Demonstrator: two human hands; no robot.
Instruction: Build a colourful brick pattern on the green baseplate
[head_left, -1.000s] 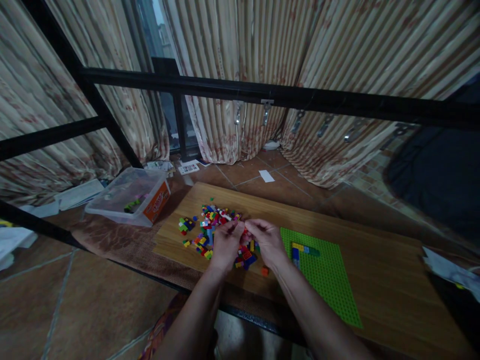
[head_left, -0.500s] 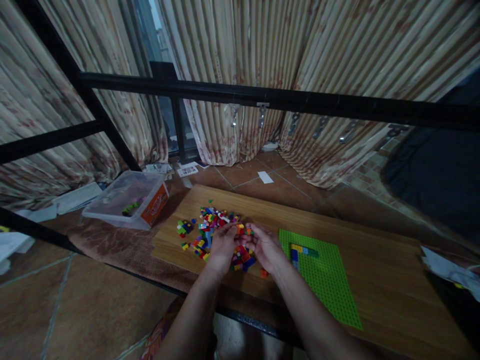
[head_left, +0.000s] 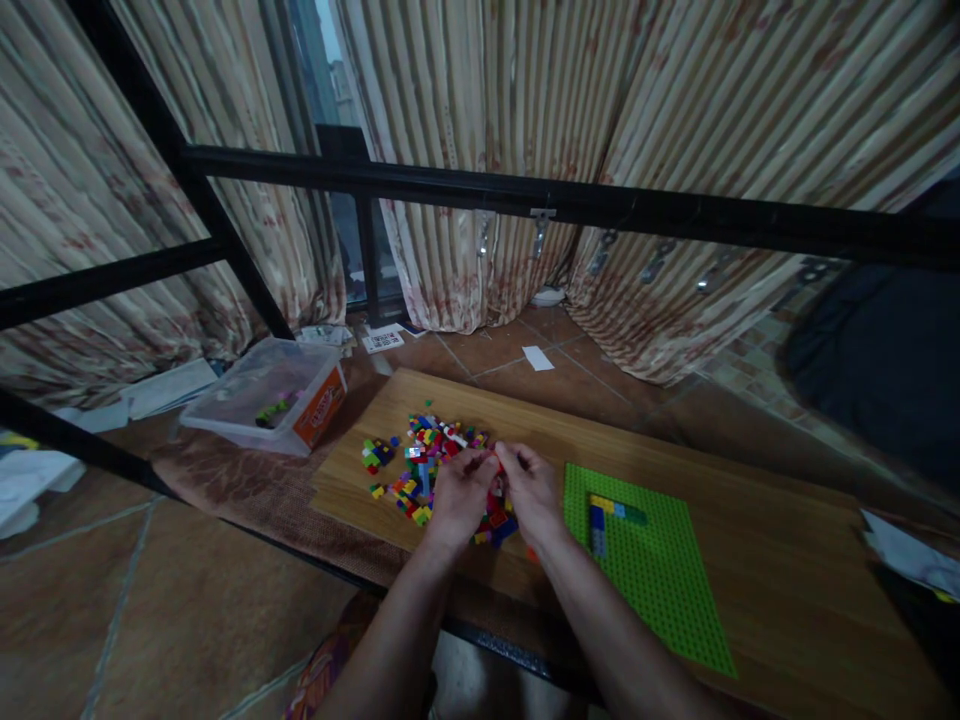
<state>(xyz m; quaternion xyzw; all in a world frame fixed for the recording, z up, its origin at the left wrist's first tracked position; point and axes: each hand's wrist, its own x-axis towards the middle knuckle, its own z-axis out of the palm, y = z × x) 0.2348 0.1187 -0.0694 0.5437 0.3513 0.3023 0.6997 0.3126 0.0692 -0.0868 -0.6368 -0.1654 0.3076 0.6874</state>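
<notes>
Right now both hands are working over the brick pile [head_left: 439, 465] on the wooden board [head_left: 750, 520]. L hand [head_left: 459, 493] and R hand [head_left: 531, 487] are meeting fingertip to fingertip above the pile's near-right edge, w/ a small red piece [head_left: 495, 462] showing between the fingertips; both hands are pinching at it, fingers curled in, but can't tell exactly how much each is gripping bc it's tiny and dim. More loose bricks are lying under and just beside the palms, incl. an orange one [head_left: 531, 551] close to the R wrist. A little green/blue cluster [head_left: 375, 453] is sitting apart at the pile's left.

Green baseplate [head_left: 652, 590] is lying flat on the board just right of the R hand, w/ a short row of yellow, blue and green bricks [head_left: 611, 510] stuck on near its far-left corner.

Clear plastic tub [head_left: 266, 395] w/ an orange label is resting on the brown mat [head_left: 247, 480] left of the board. Black metal frame [head_left: 525, 195] is crossing the view in front of striped curtains [head_left: 675, 120]. Papers [head_left: 169, 385] are lying on the tiled floor at left.
</notes>
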